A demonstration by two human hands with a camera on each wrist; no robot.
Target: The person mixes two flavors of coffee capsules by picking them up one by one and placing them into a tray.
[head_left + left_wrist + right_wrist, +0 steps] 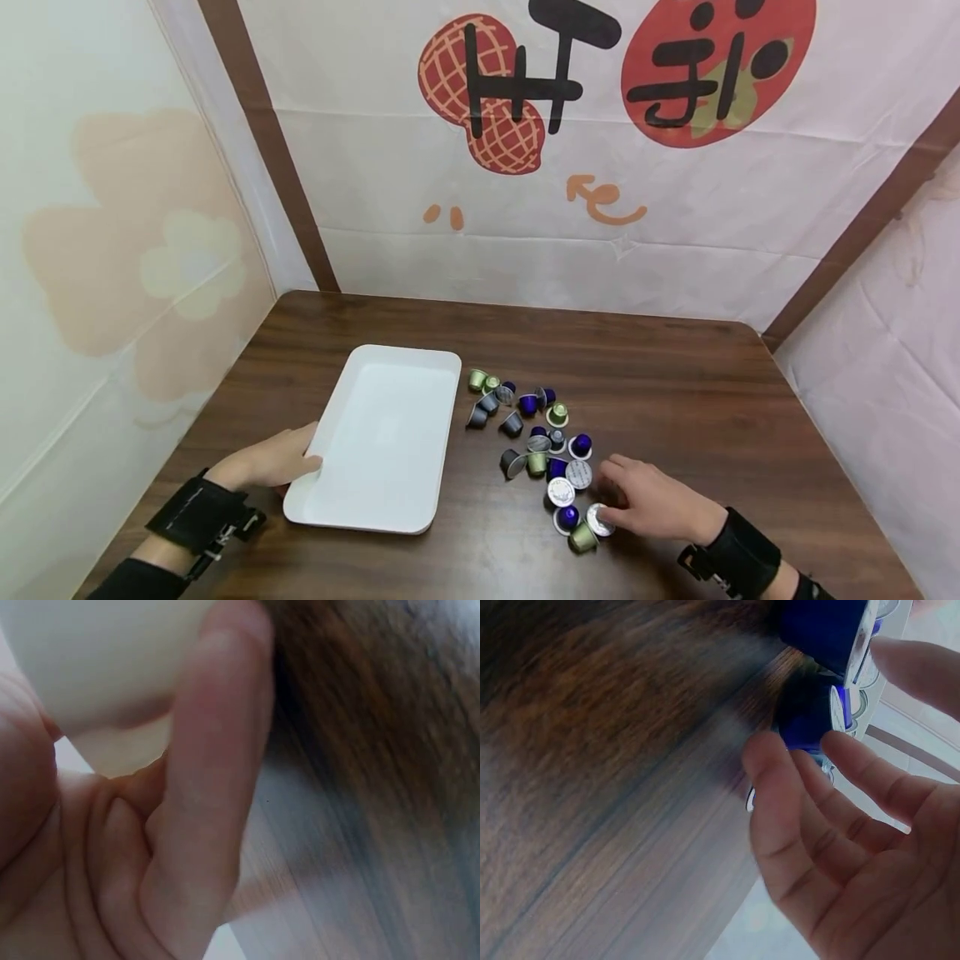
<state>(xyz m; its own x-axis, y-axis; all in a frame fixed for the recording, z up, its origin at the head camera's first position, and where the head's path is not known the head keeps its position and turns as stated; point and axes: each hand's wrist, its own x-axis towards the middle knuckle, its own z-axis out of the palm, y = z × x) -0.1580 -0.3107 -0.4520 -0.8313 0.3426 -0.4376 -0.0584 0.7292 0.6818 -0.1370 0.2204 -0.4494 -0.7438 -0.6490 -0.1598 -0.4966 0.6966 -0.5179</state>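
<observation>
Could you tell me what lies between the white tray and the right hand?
Small capsules lie scattered there on the brown table, green, grey and dark blue; the head view shows them between the white tray and the right hand.

The table (697, 383) is dark brown wood, streaked with grain, its far corners rounded. Behind it hangs a pale sheet (367, 192) with horizontal fold creases. High on it I see a red, lattice-patterned peanut (498, 108) crossed by thick black strokes, and to the right a red oval (711, 68) with more black lettering. Below are two orange dots (432, 214) and an orange squiggle (602, 194). Brown bands (270, 142) slant down either side. A big, faded orange flower (150, 250) covers the left sheet (60, 67); the right sheet (870, 325) is pinkish and wrinkled.
</observation>
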